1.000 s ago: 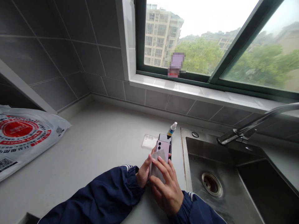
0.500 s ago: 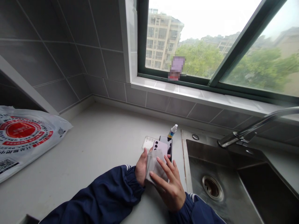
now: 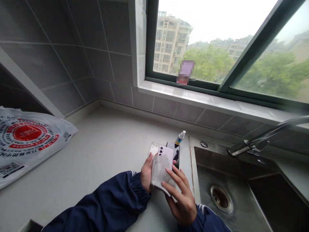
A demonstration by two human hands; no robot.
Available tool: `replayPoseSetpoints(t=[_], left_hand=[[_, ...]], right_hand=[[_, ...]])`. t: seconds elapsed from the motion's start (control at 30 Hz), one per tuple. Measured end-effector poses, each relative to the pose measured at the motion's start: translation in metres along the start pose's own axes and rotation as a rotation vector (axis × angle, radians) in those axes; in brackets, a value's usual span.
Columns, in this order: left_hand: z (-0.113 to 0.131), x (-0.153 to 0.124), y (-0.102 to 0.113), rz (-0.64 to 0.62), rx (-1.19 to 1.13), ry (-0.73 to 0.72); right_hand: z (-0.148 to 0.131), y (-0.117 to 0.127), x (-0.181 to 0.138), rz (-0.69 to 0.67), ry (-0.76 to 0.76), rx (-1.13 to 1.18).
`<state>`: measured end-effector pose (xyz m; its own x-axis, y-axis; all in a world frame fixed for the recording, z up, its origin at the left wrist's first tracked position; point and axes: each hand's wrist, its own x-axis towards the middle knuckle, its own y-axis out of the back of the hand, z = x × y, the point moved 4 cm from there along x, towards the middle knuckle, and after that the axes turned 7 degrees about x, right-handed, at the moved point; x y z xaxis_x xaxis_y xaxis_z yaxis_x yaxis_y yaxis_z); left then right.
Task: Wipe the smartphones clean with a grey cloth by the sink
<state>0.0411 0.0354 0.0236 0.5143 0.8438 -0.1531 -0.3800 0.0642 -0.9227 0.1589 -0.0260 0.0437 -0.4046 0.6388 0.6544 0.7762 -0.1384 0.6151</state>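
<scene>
A pale lilac phone (image 3: 169, 152) with a column of camera lenses is held over the counter, its back facing up. My left hand (image 3: 145, 174) is closed around its left edge. A thin light-grey cloth (image 3: 159, 170) covers the lower part of the phone's back. On the cloth's right side lie the fingers of my right hand (image 3: 184, 198), with the thumb lower down at its bottom edge. Behind the phone, a clear phone case (image 3: 154, 147) and a dark glossy phone (image 3: 177, 154) rest on the counter. A small white-capped spray bottle (image 3: 180, 137) is just beyond them.
To the right is a steel sink (image 3: 207, 174) with a drain (image 3: 220, 197) and a chrome faucet (image 3: 248, 145). A printed white plastic bag (image 3: 53, 137) lies on the counter (image 3: 96, 145) at the left. A window (image 3: 207, 61) rises behind.
My right hand has slid slightly to the right and down across the cloth, and more of the cloth shows. The left hand keeps its hold on the phone. The view has shifted a little.
</scene>
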Motion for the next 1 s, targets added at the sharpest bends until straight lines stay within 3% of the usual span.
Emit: replayPoseSetpoints(t=[0.13,0.3,0.53,0.7,0.83,0.93,0.97,1.0], left_hand=[[-0.001,0.001,0.002,0.020,0.019,0.000],[0.001,0.002,0.001,0.030,0.069,-0.052],[0.001,0.000,-0.002,-0.066,0.139,0.034],[0.003,0.001,-0.001,-0.067,0.178,0.015],[0.000,0.001,-0.002,-0.082,0.181,0.046],[-0.002,0.000,-0.003,-0.049,0.135,0.028],[-0.002,0.000,-0.003,-0.033,0.105,0.010],[-0.002,0.000,-0.004,-0.021,0.072,-0.005]], right_hand=[[0.003,0.005,0.000,0.085,-0.063,0.136],[0.017,0.014,-0.002,0.301,-0.369,0.361],[0.046,0.037,-0.008,0.574,-0.640,0.347],[0.071,0.049,-0.015,0.804,-0.701,0.359],[0.059,0.041,-0.012,0.696,-0.682,0.380],[0.034,0.025,-0.007,0.468,-0.600,0.416],[0.025,0.018,-0.004,0.347,-0.530,0.435],[0.012,0.011,0.000,0.170,-0.359,0.381]])
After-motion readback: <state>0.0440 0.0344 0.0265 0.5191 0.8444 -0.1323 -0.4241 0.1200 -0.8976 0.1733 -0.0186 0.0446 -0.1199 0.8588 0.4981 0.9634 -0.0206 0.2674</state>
